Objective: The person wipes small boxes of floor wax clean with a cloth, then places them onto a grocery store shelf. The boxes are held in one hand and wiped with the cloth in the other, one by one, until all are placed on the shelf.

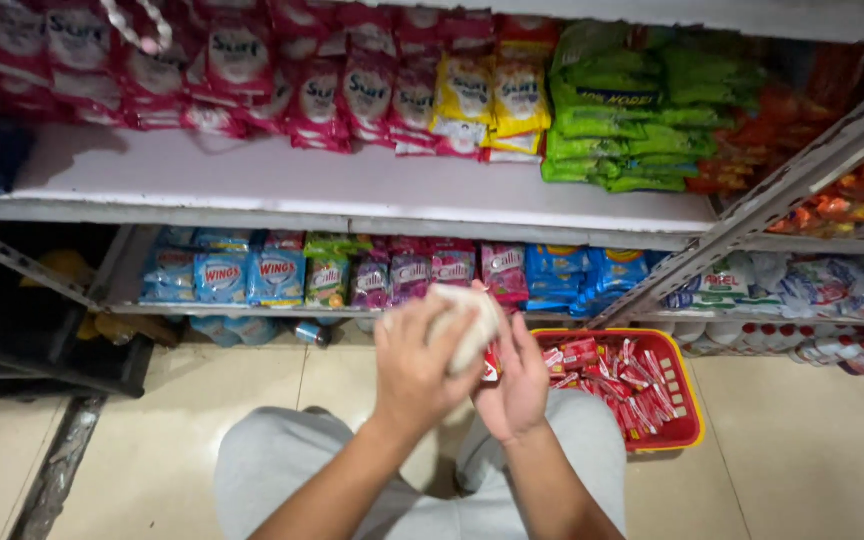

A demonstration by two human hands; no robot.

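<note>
My left hand and my right hand meet in front of me, above my grey-trousered knees. Both close around a pale, whitish bundle, blurred by motion, that looks like cloth or a soft packet. A small red packet shows between the palms. Just right of my hands stands a red basket with a yellow rim, filled with several small red and white packets.
Metal shelves rise ahead: red, yellow and green sachet packs on the upper board, blue, green and pink packets on the lower one. A second shelf unit with white and orange packs stands at the right. Beige floor tiles lie below.
</note>
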